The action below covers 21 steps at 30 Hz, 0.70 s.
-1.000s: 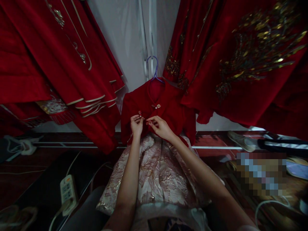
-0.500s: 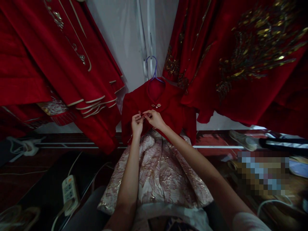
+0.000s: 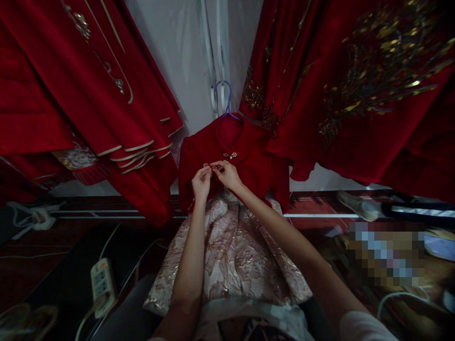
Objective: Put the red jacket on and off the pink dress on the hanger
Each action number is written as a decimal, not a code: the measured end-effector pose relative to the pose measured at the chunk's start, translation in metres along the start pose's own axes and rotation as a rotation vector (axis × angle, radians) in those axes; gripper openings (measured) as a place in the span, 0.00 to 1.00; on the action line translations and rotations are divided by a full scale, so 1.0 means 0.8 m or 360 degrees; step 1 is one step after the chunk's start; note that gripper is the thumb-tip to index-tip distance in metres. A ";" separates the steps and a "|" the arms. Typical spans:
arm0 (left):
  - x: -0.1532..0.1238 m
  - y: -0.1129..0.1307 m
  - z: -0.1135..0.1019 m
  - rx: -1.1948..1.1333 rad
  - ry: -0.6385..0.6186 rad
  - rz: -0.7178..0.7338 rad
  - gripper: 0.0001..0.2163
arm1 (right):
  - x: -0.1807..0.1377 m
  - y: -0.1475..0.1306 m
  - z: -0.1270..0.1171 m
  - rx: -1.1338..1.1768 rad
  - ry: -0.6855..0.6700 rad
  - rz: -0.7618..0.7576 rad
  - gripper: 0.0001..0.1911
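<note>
Left hand point(image 3: 201, 182), right hand point(image 3: 227, 174) pinch clasp point(image 3: 211, 166) on jacket point(image 3: 249, 166)

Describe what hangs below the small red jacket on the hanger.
Below the small red jacket spreads a pink and gold brocade skirt. Both forearms cover parts of it, and its waist is hidden under the jacket's hem.

1 small red jacket point(image 3: 249, 161), 2 clasps point(image 3: 230, 155), 1 hanger point(image 3: 223, 97)

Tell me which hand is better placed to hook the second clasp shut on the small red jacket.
Right hand, probably: its fingertips pinch the clasp from the side; the left hand sits below, steadying the jacket.
</note>
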<state>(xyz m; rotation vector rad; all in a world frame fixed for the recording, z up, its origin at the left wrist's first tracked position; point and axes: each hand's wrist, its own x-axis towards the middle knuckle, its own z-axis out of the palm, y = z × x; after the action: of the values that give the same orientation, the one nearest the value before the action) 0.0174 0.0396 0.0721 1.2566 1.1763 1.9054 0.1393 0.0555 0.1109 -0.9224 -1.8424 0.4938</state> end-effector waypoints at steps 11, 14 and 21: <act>-0.005 0.004 0.001 -0.0045 0.0085 0.0005 0.15 | -0.001 -0.002 -0.004 0.0180 -0.0145 0.0005 0.14; -0.005 0.005 0.001 -0.0073 0.0058 -0.0007 0.15 | -0.002 -0.003 -0.002 0.0222 -0.0055 0.0073 0.13; -0.005 0.007 0.002 -0.0080 0.0040 -0.0032 0.16 | 0.001 -0.002 0.006 0.0197 0.0107 0.0107 0.12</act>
<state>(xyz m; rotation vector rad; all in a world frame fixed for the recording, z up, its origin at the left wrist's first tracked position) 0.0202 0.0343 0.0753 1.1934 1.1423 1.9292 0.1345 0.0554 0.1102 -0.9083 -1.7048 0.6044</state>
